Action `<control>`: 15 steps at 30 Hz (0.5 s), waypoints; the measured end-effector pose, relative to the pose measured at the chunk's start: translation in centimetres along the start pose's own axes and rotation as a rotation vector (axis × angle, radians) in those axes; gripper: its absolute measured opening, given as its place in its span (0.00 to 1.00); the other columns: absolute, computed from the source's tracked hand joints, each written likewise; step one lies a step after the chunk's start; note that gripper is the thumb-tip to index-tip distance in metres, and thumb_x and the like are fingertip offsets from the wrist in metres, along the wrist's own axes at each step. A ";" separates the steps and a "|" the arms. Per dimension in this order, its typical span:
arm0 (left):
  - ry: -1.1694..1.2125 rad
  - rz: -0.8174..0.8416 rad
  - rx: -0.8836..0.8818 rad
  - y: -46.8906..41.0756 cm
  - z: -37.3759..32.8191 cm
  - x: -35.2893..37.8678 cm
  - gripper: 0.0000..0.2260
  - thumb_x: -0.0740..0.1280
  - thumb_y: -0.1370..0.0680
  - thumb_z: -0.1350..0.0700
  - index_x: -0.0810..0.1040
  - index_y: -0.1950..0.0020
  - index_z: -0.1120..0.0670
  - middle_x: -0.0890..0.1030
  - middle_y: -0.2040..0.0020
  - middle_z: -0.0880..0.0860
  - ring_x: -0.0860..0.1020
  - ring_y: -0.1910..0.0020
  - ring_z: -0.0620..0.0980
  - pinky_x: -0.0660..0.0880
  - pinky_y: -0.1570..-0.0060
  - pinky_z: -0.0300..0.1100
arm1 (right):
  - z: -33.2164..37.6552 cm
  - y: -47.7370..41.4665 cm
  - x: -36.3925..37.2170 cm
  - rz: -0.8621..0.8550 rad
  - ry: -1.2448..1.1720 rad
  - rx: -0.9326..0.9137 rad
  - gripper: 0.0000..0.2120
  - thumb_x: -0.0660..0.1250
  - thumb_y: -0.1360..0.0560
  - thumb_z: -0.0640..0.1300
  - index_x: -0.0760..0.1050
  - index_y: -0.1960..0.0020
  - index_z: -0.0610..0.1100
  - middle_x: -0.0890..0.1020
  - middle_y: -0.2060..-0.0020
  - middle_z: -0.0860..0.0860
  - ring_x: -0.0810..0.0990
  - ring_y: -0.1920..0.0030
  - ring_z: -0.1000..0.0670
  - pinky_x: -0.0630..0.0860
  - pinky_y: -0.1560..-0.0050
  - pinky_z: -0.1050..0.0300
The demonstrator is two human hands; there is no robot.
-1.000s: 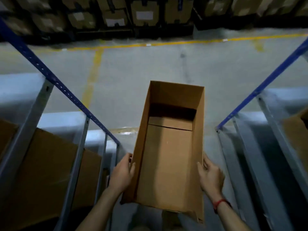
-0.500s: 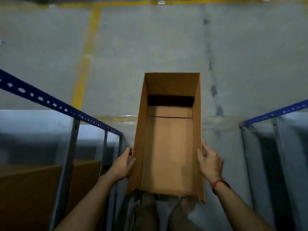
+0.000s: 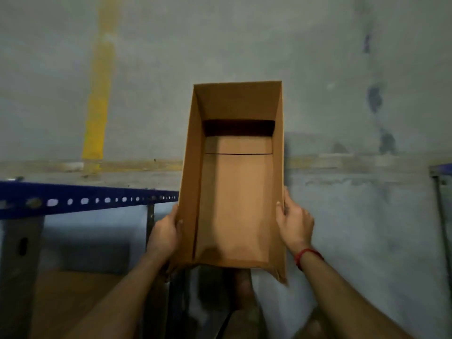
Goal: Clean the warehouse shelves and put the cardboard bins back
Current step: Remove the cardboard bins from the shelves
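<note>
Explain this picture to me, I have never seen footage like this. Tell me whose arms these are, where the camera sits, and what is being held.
There is no machine here. A person works with bare hands, and the single camera sits on their head, looking forward and down. The left hand and the right hand, which wears a red wristband, each grip a long side wall of an empty, open-topped cardboard bin. Beyond it is the grey concrete floor, marked with a yellow line. At the left runs a blue perforated shelf beam, with more cardboard below.
</note>
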State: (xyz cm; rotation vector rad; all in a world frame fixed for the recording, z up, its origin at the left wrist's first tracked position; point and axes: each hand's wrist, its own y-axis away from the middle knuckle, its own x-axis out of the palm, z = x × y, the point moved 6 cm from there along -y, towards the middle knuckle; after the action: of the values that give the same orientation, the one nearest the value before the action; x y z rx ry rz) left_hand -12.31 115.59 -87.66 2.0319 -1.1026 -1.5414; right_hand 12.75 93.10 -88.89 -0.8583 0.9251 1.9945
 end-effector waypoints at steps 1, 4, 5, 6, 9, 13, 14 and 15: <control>-0.017 -0.026 -0.005 -0.9 0.3 0.1 0.15 0.56 0.15 0.56 0.66 0.29 0.44 0.79 0.57 0.49 0.79 0.60 0.44 0.74 0.62 0.40 | 0.3 -0.3 1.2 0.006 -0.002 -0.005 0.24 0.66 0.21 0.42 0.68 0.25 0.47 0.82 0.66 0.37 0.81 0.65 0.36 0.74 0.63 0.50; -0.007 -0.066 -0.057 -3.2 1.2 0.7 0.13 0.55 0.14 0.56 0.67 0.45 0.35 0.76 0.62 0.48 0.77 0.64 0.46 0.77 0.57 0.49 | 0.1 -1.6 5.1 0.088 0.003 0.001 0.30 0.63 0.20 0.41 0.58 0.21 0.49 0.83 0.63 0.39 0.81 0.61 0.37 0.73 0.62 0.51; 0.021 -0.071 -0.067 -3.7 1.2 0.9 0.15 0.57 0.15 0.58 0.68 0.46 0.34 0.77 0.61 0.48 0.77 0.62 0.49 0.77 0.53 0.50 | -0.4 -1.9 6.2 0.146 -0.055 0.032 0.32 0.62 0.20 0.39 0.54 0.20 0.50 0.83 0.59 0.40 0.81 0.57 0.37 0.75 0.58 0.50; 0.014 -0.057 -0.052 -4.2 1.2 1.1 0.19 0.60 0.17 0.61 0.68 0.39 0.34 0.79 0.56 0.49 0.78 0.57 0.52 0.76 0.52 0.48 | -0.8 -1.9 7.2 0.214 -0.175 0.079 0.35 0.63 0.21 0.37 0.53 0.19 0.50 0.84 0.52 0.43 0.82 0.51 0.39 0.77 0.52 0.50; 0.071 0.107 -0.055 -4.7 1.2 3.2 0.29 0.64 0.19 0.62 0.59 0.21 0.47 0.73 0.31 0.54 0.75 0.44 0.50 0.73 0.56 0.37 | -1.6 -0.1 9.2 0.424 -0.543 0.200 0.41 0.67 0.23 0.32 0.50 0.19 0.50 0.73 0.34 0.57 0.75 0.33 0.51 0.72 0.38 0.65; 0.258 0.271 -0.133 -4.2 1.0 3.8 0.39 0.70 0.23 0.59 0.52 0.19 0.45 0.63 0.23 0.53 0.70 0.30 0.55 0.74 0.36 0.53 | -1.2 1.6 9.7 0.642 -0.423 0.223 0.48 0.70 0.24 0.35 0.39 0.20 0.52 0.58 0.23 0.54 0.61 0.25 0.52 0.59 0.32 0.66; 0.319 0.306 -0.153 -3.8 0.8 3.6 0.39 0.71 0.23 0.58 0.52 0.19 0.44 0.65 0.23 0.54 0.69 0.28 0.56 0.72 0.34 0.57 | -1.1 1.7 9.5 0.668 -0.394 0.231 0.50 0.71 0.24 0.36 0.37 0.20 0.52 0.53 0.21 0.52 0.59 0.23 0.51 0.57 0.32 0.65; 0.400 0.342 -0.194 -3.3 0.7 3.5 0.40 0.71 0.23 0.58 0.50 0.19 0.44 0.65 0.23 0.55 0.68 0.27 0.58 0.71 0.35 0.56 | -1.1 2.0 9.1 0.691 -0.401 0.237 0.51 0.71 0.24 0.38 0.35 0.20 0.52 0.53 0.20 0.52 0.59 0.23 0.50 0.57 0.31 0.64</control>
State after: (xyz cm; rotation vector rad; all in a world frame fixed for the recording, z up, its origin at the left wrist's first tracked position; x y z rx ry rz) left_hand -11.41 115.12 -92.45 1.8011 -1.0285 -0.9797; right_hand 6.94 94.51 -96.15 0.0282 1.2897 2.4267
